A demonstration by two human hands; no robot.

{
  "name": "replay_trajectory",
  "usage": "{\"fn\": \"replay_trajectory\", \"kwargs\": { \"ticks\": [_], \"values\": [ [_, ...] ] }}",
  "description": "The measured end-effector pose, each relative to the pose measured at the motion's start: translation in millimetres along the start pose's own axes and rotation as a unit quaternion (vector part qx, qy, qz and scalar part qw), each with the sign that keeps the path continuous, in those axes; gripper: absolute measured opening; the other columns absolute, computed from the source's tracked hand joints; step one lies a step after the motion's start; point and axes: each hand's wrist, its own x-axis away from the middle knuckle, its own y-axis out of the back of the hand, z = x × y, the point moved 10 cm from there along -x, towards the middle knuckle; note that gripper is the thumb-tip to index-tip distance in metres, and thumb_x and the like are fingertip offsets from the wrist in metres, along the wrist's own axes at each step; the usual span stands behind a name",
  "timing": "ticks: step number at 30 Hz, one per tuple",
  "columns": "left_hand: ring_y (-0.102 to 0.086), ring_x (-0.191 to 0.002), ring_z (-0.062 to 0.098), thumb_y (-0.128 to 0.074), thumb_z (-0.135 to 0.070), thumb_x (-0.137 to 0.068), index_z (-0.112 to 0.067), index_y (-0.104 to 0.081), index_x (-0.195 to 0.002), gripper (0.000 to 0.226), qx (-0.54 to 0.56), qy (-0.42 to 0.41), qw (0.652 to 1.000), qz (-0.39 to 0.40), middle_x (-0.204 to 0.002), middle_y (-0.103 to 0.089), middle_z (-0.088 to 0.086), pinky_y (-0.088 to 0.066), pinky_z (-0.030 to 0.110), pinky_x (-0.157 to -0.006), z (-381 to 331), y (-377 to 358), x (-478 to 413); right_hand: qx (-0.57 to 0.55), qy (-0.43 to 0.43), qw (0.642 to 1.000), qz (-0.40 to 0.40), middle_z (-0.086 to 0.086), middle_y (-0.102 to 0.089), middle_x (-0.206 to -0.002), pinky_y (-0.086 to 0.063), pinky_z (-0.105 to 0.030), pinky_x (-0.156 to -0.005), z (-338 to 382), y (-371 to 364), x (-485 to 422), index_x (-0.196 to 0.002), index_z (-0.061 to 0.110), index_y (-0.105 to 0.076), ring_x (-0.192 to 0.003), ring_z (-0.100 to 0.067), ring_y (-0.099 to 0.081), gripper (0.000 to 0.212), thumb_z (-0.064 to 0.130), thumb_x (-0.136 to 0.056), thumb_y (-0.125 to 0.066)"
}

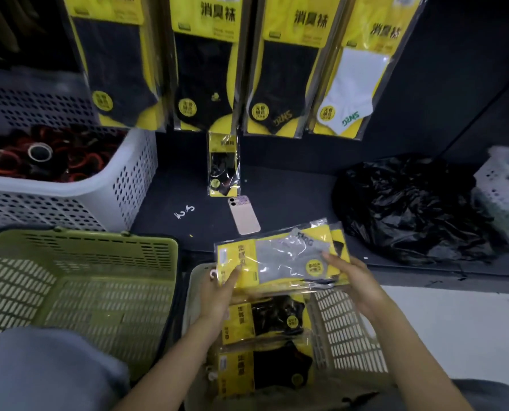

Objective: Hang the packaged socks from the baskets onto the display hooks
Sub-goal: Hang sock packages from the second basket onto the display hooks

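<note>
Ahead of you, a dark grey display wall carries a row of hung yellow-carded sock packs. Their headers run off the top edge, so the hooks themselves cannot be seen.

Low on your left sits an olive-green slotted plastic basket, with a white perforated basket of red and black rings behind it. A crumpled black plastic bag lies on the ledge to your right.

Directly below you, a beige slotted plastic basket holds more black-sock packs in clear sleeves.

Just above that basket you hold a clear-sleeved yellow pack of grey socks, with at least one more pack stacked under it. Your left hand grips the header end, thumb on top. Your right hand clamps the toe end, thumb over and fingers beneath.

The pack's long axis runs left to right, tilted a little upward at the right, while the hung packs stand header-up. The small pink hanger tab sticks out beside your left hand, so that hand is likely the one to lead: swing that end up and forward toward the wall.

A pale pink phone and a lone small sock pack lie on the ledge between you and the wall.
</note>
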Motion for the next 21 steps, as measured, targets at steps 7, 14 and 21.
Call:
{"fn": "replay_trajectory", "kwargs": {
  "ticks": [7, 14, 21],
  "values": [
    [-0.068, -0.097, 0.017, -0.066, -0.034, -0.079, -0.011, -0.047, -0.133, 0.062, 0.296, -0.034, 0.941, 0.160, -0.123, -0.063, 0.012, -0.058, 0.024, -0.075, -95.5, -22.5, 32.7, -0.190, 0.061, 0.980, 0.029, -0.006, -0.070, -0.116, -0.051, -0.036, -0.084, 45.5, -9.7, 32.1, -0.122, 0.014, -0.064, -0.106, -0.020, -0.067, 0.048, 0.037, -0.079, -0.065],
    [-0.069, -0.099, 0.015, -0.060, -0.027, -0.090, -0.025, -0.056, -0.118, 0.029, 0.249, -0.121, 0.940, 0.201, -0.108, -0.072, -0.003, -0.055, 0.034, -0.083, -160.3, -42.4, 55.3, -0.149, 0.087, 0.981, 0.088, -0.001, -0.066, -0.123, -0.046, -0.040, -0.099, 52.9, -60.2, 48.4, -0.128, 0.021, -0.057, -0.112, -0.015, -0.064, 0.056, 0.045, -0.078, -0.069],
    [-0.069, -0.079, -0.001, -0.078, -0.038, -0.068, -0.024, -0.069, -0.093, 0.030, 0.103, -0.242, 0.956, 0.132, -0.085, -0.074, -0.015, -0.049, 0.011, -0.063, -217.9, -12.6, 63.2, 0.003, 0.276, 0.960, -0.050, 0.013, -0.038, -0.138, -0.032, -0.026, -0.110, 143.7, -27.2, 53.9, -0.141, 0.023, -0.035, -0.130, -0.004, -0.036, 0.067, 0.029, -0.084, -0.069]
  ]
}}
